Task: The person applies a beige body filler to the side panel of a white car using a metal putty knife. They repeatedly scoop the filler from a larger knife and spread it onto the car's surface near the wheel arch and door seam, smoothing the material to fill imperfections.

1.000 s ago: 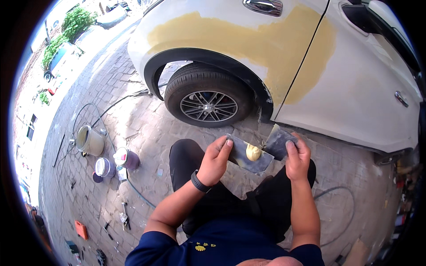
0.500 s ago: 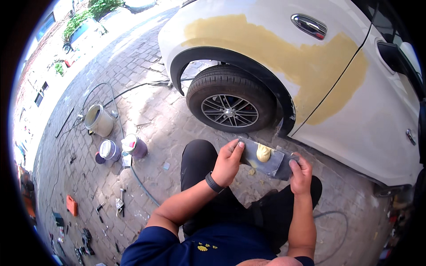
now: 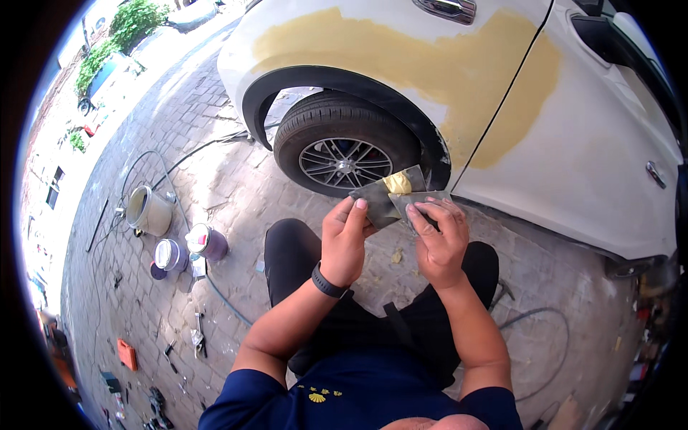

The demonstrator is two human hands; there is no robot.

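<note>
Beside a white car [image 3: 609, 136], watched on my distant head-camera feed, a person's left hand [image 3: 345, 240] grips the left end of a gray plate [image 3: 374, 208], thumb on top and closed down firmly, the fingers beneath mostly hidden from me. A lump of yellow putty [image 3: 398, 183] sits by the plate's far right corner. The right hand [image 3: 441, 240] pinches a thin gray spreader [image 3: 423, 199], fingers spread along its near edge and the thumb largely out of my sight; the spreader's far left corner overlaps the plate just below the putty, though I cannot tell whether the two sheets touch. Behind them, the wheel [image 3: 346, 154] is partly covered by the plate, and the car's roof and far end are cut off. A broad yellow patch [image 3: 466, 79] spans the panel and the door. Toward the left edge of the paving [image 3: 236, 193] stands an open pale bucket [image 3: 152, 215], its dim interior too murky for me to read. Near it, a purple can [image 3: 210, 244] and a smaller pale can [image 3: 172, 256] stand side by side, their contents hidden under light-colored tops. Nearer the paving's lower left corner lie an orange case [image 3: 127, 354] and small dark tools, blurred beyond naming.
</note>
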